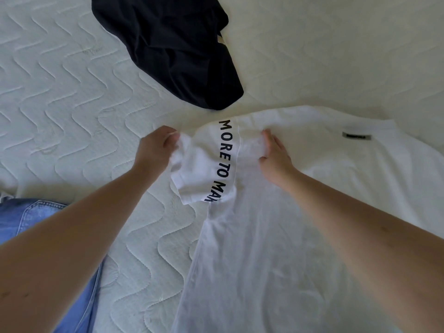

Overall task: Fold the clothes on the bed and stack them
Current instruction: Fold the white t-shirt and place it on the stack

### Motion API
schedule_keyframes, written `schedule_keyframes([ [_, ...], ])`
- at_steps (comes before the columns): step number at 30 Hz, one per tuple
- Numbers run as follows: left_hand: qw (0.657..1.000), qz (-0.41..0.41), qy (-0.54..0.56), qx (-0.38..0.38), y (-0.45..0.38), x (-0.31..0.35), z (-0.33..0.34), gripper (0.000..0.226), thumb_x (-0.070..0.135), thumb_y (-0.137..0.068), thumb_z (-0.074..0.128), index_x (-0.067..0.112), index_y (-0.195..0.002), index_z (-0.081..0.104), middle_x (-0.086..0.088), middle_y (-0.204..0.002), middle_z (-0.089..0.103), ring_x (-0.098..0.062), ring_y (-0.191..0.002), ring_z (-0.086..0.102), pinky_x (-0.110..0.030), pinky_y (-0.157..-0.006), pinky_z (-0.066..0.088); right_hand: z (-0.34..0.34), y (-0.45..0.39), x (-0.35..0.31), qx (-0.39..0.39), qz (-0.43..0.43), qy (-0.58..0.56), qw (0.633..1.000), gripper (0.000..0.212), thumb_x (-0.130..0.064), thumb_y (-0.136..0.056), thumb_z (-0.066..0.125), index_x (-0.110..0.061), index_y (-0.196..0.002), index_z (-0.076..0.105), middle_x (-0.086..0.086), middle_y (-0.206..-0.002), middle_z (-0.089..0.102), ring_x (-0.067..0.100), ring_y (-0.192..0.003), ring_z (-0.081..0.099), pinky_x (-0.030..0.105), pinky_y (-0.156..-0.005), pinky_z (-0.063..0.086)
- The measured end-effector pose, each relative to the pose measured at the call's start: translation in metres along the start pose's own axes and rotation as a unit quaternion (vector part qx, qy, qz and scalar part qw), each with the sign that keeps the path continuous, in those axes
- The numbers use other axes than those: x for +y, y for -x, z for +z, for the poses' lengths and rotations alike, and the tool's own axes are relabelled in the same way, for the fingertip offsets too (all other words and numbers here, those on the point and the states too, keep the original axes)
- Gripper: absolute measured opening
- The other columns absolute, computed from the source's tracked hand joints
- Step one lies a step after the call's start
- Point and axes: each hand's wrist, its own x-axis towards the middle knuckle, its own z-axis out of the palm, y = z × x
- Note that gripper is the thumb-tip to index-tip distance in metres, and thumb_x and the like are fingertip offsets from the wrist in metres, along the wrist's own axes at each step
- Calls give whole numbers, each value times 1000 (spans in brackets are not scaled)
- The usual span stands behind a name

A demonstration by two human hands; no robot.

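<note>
While nearly the whole frame is taken up by a white quilted mattress (72,116) stitched in wavy chevron lines, the far left edge shows a strip of blue denim (28,219), cut off by the frame's left and bottom borders and partly hidden under the left forearm, so its full shape cannot be made out. Nothing of the room beyond the bed is visible.

Moving right, the left hand (156,147) sits at centre frame with its fingers curled, pinching the bunched edge of the white T-shirt's sleeve (197,169) and lifting it off the mattress. The fingertips are buried in the cloth and hard to see. Black lettering (224,162) runs down that sleeve; it reads "MORE TO MA" before the fabric curls under and hides the rest.

Above, in the upper middle, a dark navy garment (177,49) lies crumpled on the mattress, its top cut off by the frame; a small pale patch shows at its right fold, too small to identify. Its lower tip lies just beside the shirt's upper edge.

Right of centre, the right hand (274,157) lies on the white T-shirt (276,260) near the shoulder, fingers mostly straight and pressing the cloth down, holding nothing. The shirt spreads flat across the lower right, running out of frame at the bottom and right. A small grey label (356,136) near the neck is too blurred to read.
</note>
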Motion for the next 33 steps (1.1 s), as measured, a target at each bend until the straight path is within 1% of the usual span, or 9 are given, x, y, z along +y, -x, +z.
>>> schedule_keyframes([
  [7,986,-166,10,-3,-4,-19,-9,26,32,-100,44,14,-101,62,2,-82,60,-13,-67,52,-28,-52,38,3,1,2,-4,-7,8,1000,75,-3,-96,41,-26,-158,5,-10,-165,1,12,-151,3,34,-121,13],
  [10,963,-248,104,-11,-14,-12,-6,37,42,-101,38,16,-101,65,-4,-103,66,-22,-87,61,-38,-75,52,4,0,2,-11,-21,34,999,75,-2,-94,40,-23,-158,4,-10,-164,-3,10,-151,0,31,-122,7],
  [12,965,-238,96,-49,-20,-5,-9,46,60,-93,49,18,-97,67,-2,-95,67,-23,-86,62,-38,-78,52,4,-1,2,-15,-22,42,999,75,-3,-95,39,-23,-158,4,-10,-164,-4,10,-151,0,30,-122,6],
  [15,980,-165,28,-104,-24,-2,-7,23,42,-82,75,22,-89,67,6,-83,63,-12,-76,59,-24,-57,42,2,-3,3,-22,-26,53,998,75,-4,-95,39,-23,-158,3,-9,-165,-6,11,-151,-2,33,-122,6],
  [21,985,-151,57,59,-30,0,-9,15,20,-97,51,24,-103,64,4,-96,68,-9,-71,58,-23,-55,41,1,-6,6,-38,-28,72,996,77,-6,-95,40,-25,-158,-1,-10,-164,-9,11,-151,-5,35,-123,7],
  [25,959,-205,115,156,-4,3,-1,20,31,-98,51,19,-113,54,-3,-110,62,-17,-86,60,-27,-71,46,2,-8,7,-36,-26,81,996,77,-7,-95,40,-25,-158,-1,-10,-164,-9,11,-151,-4,33,-122,6],
  [27,944,-249,125,177,23,4,4,26,37,-97,52,14,-108,54,-3,-99,64,-18,-84,60,-24,-66,43,3,-7,7,-36,-25,87,995,77,-8,-96,40,-25,-157,-2,-11,-164,-10,10,-151,-4,33,-122,6],
  [30,938,-283,182,77,74,5,19,37,47,-96,54,11,-102,59,0,-84,71,-21,-78,68,-32,-64,53,3,-7,5,-42,-24,100,994,77,-9,-96,40,-24,-157,-3,-10,-164,-10,11,-151,-5,33,-122,5],
  [33,932,-284,226,15,116,7,28,42,54,-87,64,19,-108,55,7,-97,71,-12,-82,69,-28,-71,51,-3,-4,-2,-53,-27,100,993,75,-8,-96,41,-21,-158,-1,-4,-165,-10,15,-151,-5,33,-122,5],
])
